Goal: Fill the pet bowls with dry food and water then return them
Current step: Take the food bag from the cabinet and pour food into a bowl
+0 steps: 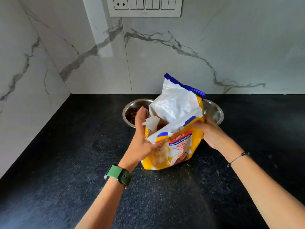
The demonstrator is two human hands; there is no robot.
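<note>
Your yellow food bag [173,151] is standing upright on the black counter [66,162], a bit right of center in the frame, with its torn top flopped open and the white lining showing. Both your hands are on it. Your left hand [143,139] is pressed flat against the bag's left side — palm in, fingers mostly straight, thumb pointing up past the opening — so it's more bracing than gripping. Your right hand [209,133] is curled around the bag's right edge, fingers tucked behind it where you can't see them, so it looks like a real hold on that side.

Right behind the bag sit two steel bowls. The left bowl [132,108] peeks out just above your left thumb and already has brown kibble [131,114] in the bottom. The right bowl [214,109] is mostly hidden by the bag and your right hand; I can't tell what's in it.

You've got a green watch [118,174] on the left wrist and a thin bracelet [237,158] on the right. Marble wall [165,55] behind everything, with a switch panel [145,6] at the top of the frame.
</note>
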